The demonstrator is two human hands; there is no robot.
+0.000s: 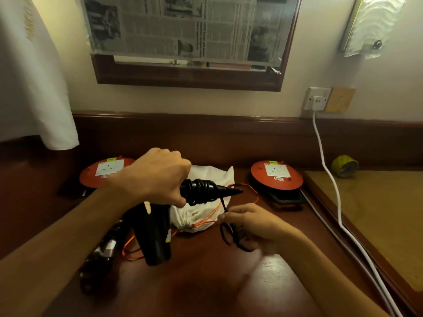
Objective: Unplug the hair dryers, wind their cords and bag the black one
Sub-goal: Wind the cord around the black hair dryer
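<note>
The left hand (160,177) was curled round the dryer (158,229) at the top of its handle, holding it off the desk (206,282) with the black barrel hanging down and toward the viewer. The handle pointed right, its long axis nearly level, and several turns of black cord (199,191) already sat wound round it.

Right of and nearer than the handle tip, the right hand (249,223) pinched the loose tail of that cord between thumb and fingertips. Something dark lay inside the hand, probably the plug, though blur kept this unsure. A short slack run rose from the pinch to the handle end, so the remaining cord looked brief, and the right hand was the one placed to carry it round the handle's axis.

Just behind both hands, the white bag (206,216) lay on the desk, its orange drawstring (249,191) looping near the handle tip. Two red reels (277,175) sat farther back.
</note>
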